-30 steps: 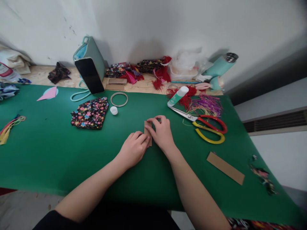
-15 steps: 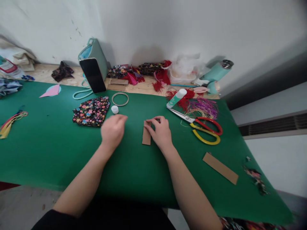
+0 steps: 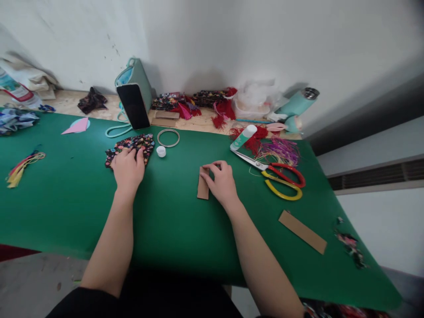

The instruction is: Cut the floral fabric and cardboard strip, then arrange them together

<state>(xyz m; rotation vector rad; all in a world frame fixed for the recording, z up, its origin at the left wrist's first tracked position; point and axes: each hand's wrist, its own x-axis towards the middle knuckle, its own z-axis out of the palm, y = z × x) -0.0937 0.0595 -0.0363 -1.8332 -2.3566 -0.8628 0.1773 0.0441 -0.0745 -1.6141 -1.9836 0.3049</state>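
My left hand lies over black floral fabric, fingers spread on its surface and none visibly closed round it. A small strip of brown cardboard is pinched at its upper end by my right hand, flat against or just above the green table top. Between the two hands, a bit farther back, stand a white cap and a ring-shaped roll of tape.
Right of my right hand lie scissors with red and yellow handles, a glue stick and purple threads. A longer cardboard strip is nearer me. Behind, a phone leans on a mint pouch.
My left hand has moved left from beside the white cap onto the floral fabric, and its fingers have opened out. My right hand still pinches the cardboard strip. The view has shifted slightly.
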